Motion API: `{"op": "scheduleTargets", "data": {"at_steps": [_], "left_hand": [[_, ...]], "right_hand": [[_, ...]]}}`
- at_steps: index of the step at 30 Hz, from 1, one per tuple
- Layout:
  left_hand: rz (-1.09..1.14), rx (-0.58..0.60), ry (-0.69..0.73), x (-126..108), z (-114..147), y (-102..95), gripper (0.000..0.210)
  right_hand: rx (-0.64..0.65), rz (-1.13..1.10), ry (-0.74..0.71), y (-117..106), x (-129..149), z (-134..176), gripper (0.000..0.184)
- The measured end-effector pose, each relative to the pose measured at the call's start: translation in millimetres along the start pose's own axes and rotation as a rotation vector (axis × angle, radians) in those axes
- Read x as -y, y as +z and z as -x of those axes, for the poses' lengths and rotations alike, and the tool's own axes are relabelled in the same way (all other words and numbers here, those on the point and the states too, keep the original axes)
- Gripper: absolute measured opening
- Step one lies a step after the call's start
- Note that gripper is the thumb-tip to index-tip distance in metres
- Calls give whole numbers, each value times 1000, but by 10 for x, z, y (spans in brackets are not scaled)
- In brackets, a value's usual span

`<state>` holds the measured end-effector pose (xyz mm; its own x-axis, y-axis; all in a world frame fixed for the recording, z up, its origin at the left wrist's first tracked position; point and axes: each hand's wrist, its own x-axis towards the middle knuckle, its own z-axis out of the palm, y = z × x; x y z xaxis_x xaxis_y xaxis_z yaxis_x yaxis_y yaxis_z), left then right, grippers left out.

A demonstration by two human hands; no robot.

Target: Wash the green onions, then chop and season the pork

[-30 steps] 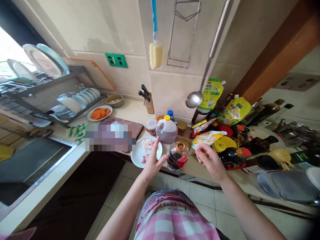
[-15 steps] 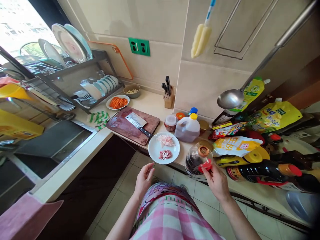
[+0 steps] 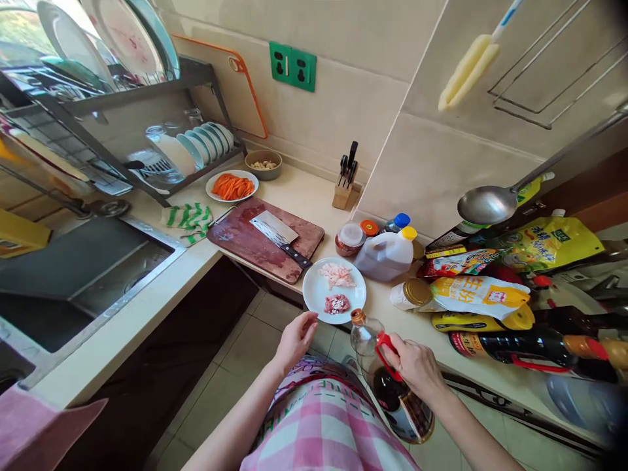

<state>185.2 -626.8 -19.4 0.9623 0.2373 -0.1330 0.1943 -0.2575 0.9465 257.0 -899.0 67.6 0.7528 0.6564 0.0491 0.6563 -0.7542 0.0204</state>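
Note:
In my right hand (image 3: 417, 366) is the red handle of a soy sauce bottle (image 3: 402, 405), its fingers wrapped round it. The clear bottle holds dark liquid and leans, with its brown neck pointing up and left beside the plate. My left hand (image 3: 297, 337) is half-curled just in front of the plate's near edge, thumb apart from the fingers, and nothing shows in it. The white plate (image 3: 310, 288) bears a pale chopped heap (image 3: 336, 275) and a smaller pile of pink meat (image 3: 336, 303) with white powder on it.
Left of the plate, a cleaver (image 3: 275, 234) lies on a cutting board (image 3: 235, 229). Behind are carrot strips (image 3: 231, 187), a bowl (image 3: 265, 171) and a knife block (image 3: 346, 186). A plastic jug (image 3: 387, 255), a gold-lidded jar (image 3: 415, 294), seasoning bags and bottles crowd the right. A ladle (image 3: 490, 204) hangs above.
My right hand has drawn the bottle towards me and tilted it, neck towards the plate. The gold-lidded jar behind it now shows. My left hand stays near the plate; the view has shifted.

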Motion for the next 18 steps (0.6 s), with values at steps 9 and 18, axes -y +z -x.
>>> {"op": "scheduleTargets", "data": {"at_steps": [9,18], "left_hand": [[-78,155,135,-91,-41,64,38],[-131,122,126,-116,-97,-39,38]], "right_hand": [[183,154,68,79,182,-215,38],[289,179,78,31,241,-393,36]]}}
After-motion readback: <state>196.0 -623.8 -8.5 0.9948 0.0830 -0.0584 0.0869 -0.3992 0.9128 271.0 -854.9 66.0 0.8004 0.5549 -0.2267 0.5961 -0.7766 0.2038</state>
